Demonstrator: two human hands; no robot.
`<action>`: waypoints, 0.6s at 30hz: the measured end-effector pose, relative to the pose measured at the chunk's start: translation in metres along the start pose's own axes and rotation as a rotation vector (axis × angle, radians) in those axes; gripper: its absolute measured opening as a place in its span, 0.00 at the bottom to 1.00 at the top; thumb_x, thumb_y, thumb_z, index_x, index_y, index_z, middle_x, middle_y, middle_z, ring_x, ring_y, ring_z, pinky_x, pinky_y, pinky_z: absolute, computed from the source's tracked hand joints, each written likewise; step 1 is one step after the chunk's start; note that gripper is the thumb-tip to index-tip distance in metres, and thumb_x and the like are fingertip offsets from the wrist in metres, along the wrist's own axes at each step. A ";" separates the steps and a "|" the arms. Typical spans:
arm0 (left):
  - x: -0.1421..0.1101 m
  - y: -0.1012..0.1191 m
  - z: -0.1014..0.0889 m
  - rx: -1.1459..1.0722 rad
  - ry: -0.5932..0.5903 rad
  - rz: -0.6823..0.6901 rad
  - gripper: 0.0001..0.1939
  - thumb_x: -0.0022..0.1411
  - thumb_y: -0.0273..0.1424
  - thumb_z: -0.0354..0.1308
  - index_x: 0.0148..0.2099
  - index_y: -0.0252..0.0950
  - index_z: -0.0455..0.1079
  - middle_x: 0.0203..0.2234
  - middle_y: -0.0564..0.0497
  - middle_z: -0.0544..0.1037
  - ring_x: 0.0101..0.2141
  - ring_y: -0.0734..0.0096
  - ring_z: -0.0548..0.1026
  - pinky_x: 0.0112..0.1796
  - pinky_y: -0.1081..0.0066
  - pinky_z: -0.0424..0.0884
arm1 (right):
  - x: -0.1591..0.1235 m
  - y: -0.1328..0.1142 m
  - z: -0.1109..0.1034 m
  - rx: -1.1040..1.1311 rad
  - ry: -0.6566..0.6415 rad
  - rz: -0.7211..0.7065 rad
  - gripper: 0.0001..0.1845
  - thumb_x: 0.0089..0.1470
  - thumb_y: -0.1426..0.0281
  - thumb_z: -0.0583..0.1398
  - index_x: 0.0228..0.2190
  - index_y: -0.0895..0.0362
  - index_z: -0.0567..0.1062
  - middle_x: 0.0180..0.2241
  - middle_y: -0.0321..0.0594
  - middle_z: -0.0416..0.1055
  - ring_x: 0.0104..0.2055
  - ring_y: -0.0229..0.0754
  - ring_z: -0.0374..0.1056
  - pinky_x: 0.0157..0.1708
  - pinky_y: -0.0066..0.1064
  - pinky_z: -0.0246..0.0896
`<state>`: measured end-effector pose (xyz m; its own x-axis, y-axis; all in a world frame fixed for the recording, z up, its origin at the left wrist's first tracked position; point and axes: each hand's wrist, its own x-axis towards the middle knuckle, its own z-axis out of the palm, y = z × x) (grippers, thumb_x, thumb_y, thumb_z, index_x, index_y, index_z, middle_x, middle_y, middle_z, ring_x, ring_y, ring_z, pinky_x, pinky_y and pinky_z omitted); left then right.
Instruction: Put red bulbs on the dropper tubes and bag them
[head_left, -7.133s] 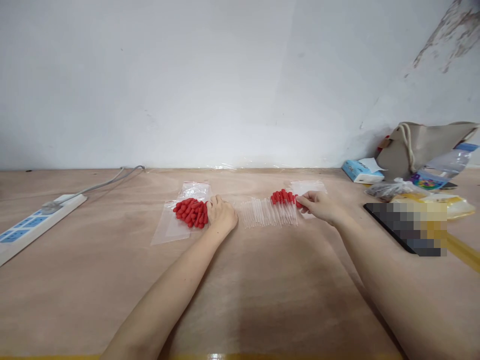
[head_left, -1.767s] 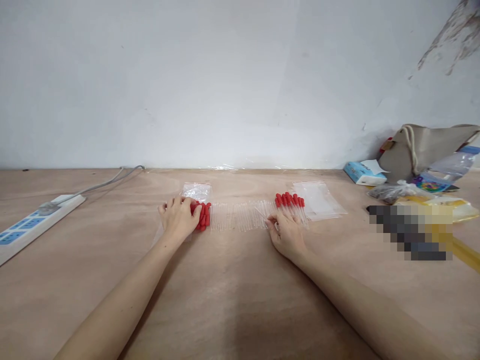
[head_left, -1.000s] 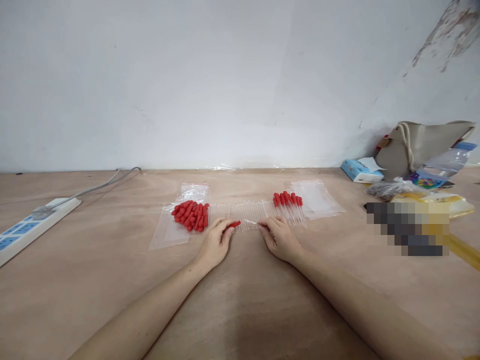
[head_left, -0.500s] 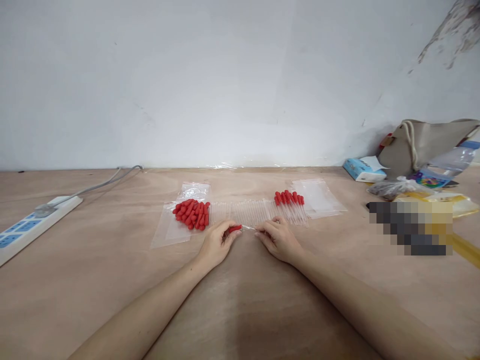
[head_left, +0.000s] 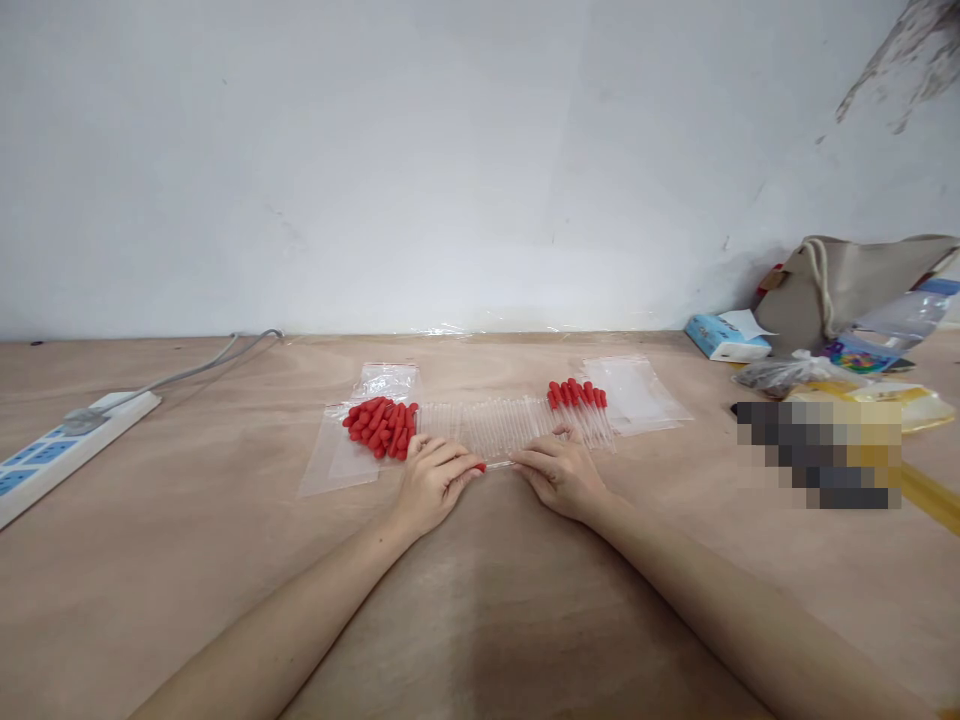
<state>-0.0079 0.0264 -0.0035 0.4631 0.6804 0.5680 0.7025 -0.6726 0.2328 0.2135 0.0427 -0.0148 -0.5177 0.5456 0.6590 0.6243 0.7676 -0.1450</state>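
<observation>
My left hand (head_left: 433, 482) is closed on a red rubber bulb (head_left: 479, 467), of which only the tip shows past my fingers. My right hand (head_left: 561, 472) pinches a clear glass dropper tube (head_left: 498, 463) whose end meets the bulb between the two hands. Just behind them lies a row of bare clear tubes (head_left: 480, 424). A pile of red bulbs (head_left: 381, 427) rests on a clear plastic bag (head_left: 339, 457) to the left. Several tubes fitted with red bulbs (head_left: 580, 405) lie to the right.
On the wooden table (head_left: 480, 590) another clear bag (head_left: 634, 395) lies at the right. A white and blue power strip (head_left: 56, 446) with its cable sits far left. A tissue pack (head_left: 721, 338), a beige drawstring bag (head_left: 847, 287) and plastic packets crowd the right by the wall.
My left hand took a red bulb from the pile and my right hand took a tube from the row. Both hands came together at the middle, and the bulb now meets the tube's end.
</observation>
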 end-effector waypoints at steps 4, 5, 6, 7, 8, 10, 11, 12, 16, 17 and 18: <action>0.000 0.001 0.000 0.013 -0.001 0.008 0.08 0.61 0.32 0.50 0.38 0.41 0.71 0.31 0.53 0.76 0.32 0.71 0.68 0.41 0.64 0.54 | 0.001 -0.003 -0.001 -0.049 0.008 -0.019 0.09 0.55 0.70 0.53 0.33 0.54 0.73 0.27 0.35 0.73 0.28 0.34 0.64 0.41 0.36 0.43; 0.000 0.001 0.000 0.015 0.001 0.004 0.08 0.61 0.32 0.50 0.37 0.41 0.71 0.30 0.53 0.76 0.32 0.71 0.68 0.41 0.64 0.54 | 0.001 -0.004 -0.001 -0.057 0.014 -0.026 0.09 0.55 0.70 0.53 0.33 0.54 0.73 0.27 0.35 0.73 0.28 0.34 0.64 0.40 0.36 0.43; 0.000 0.002 0.000 0.017 0.003 -0.001 0.08 0.61 0.32 0.50 0.37 0.40 0.71 0.30 0.53 0.76 0.32 0.71 0.68 0.41 0.64 0.54 | 0.001 -0.004 -0.001 -0.062 0.021 -0.031 0.09 0.55 0.70 0.53 0.33 0.54 0.73 0.27 0.35 0.73 0.28 0.34 0.64 0.40 0.35 0.43; -0.001 0.002 0.000 0.018 0.005 -0.006 0.08 0.61 0.32 0.50 0.37 0.40 0.70 0.30 0.53 0.76 0.32 0.71 0.68 0.41 0.64 0.54 | 0.001 -0.004 -0.001 -0.067 0.026 -0.033 0.09 0.55 0.70 0.53 0.33 0.54 0.73 0.26 0.35 0.72 0.27 0.33 0.63 0.40 0.35 0.43; -0.001 0.002 0.000 0.018 0.006 -0.012 0.08 0.61 0.32 0.50 0.37 0.40 0.70 0.29 0.53 0.75 0.31 0.71 0.68 0.41 0.64 0.54 | 0.001 -0.004 -0.001 -0.072 0.028 -0.034 0.09 0.55 0.70 0.53 0.33 0.54 0.73 0.26 0.35 0.72 0.27 0.33 0.63 0.39 0.35 0.43; 0.000 0.002 0.000 0.017 0.001 -0.020 0.08 0.61 0.33 0.50 0.36 0.39 0.70 0.29 0.53 0.75 0.31 0.71 0.68 0.42 0.64 0.53 | 0.001 -0.004 -0.001 -0.079 0.022 -0.034 0.09 0.55 0.70 0.52 0.33 0.54 0.73 0.27 0.35 0.72 0.27 0.33 0.63 0.39 0.35 0.42; 0.000 0.002 0.000 0.015 0.001 -0.021 0.09 0.61 0.33 0.50 0.36 0.39 0.70 0.29 0.53 0.75 0.31 0.71 0.68 0.42 0.64 0.53 | 0.001 -0.004 -0.001 -0.083 0.017 -0.034 0.09 0.55 0.70 0.52 0.33 0.54 0.73 0.26 0.35 0.72 0.27 0.33 0.63 0.39 0.35 0.42; 0.000 0.002 0.000 0.012 0.003 -0.021 0.09 0.61 0.33 0.50 0.36 0.39 0.70 0.29 0.53 0.75 0.31 0.72 0.68 0.42 0.64 0.53 | 0.002 -0.004 -0.001 -0.086 0.013 -0.036 0.10 0.55 0.70 0.52 0.32 0.55 0.73 0.26 0.35 0.72 0.27 0.33 0.63 0.39 0.34 0.42; 0.000 0.002 0.000 0.003 0.018 -0.011 0.08 0.61 0.34 0.51 0.36 0.39 0.70 0.28 0.53 0.75 0.31 0.72 0.69 0.42 0.64 0.53 | 0.004 -0.005 -0.003 -0.096 0.007 -0.043 0.10 0.55 0.71 0.51 0.32 0.55 0.73 0.24 0.34 0.71 0.26 0.32 0.62 0.37 0.33 0.42; 0.000 0.002 0.000 0.002 0.023 -0.011 0.08 0.60 0.34 0.51 0.35 0.39 0.70 0.27 0.53 0.75 0.30 0.73 0.69 0.42 0.64 0.53 | 0.004 -0.006 -0.003 -0.099 0.005 -0.041 0.11 0.56 0.70 0.51 0.32 0.55 0.73 0.24 0.34 0.70 0.25 0.32 0.61 0.37 0.33 0.42; 0.000 0.002 0.000 0.002 0.027 -0.012 0.08 0.60 0.35 0.51 0.35 0.39 0.70 0.27 0.53 0.74 0.30 0.73 0.69 0.42 0.64 0.53 | 0.004 -0.007 -0.003 -0.103 0.002 -0.038 0.11 0.56 0.70 0.51 0.32 0.55 0.73 0.24 0.34 0.70 0.25 0.32 0.61 0.37 0.33 0.42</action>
<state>-0.0065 0.0253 -0.0036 0.4397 0.6806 0.5860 0.7092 -0.6635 0.2385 0.2090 0.0390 -0.0086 -0.5410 0.5159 0.6642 0.6609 0.7492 -0.0436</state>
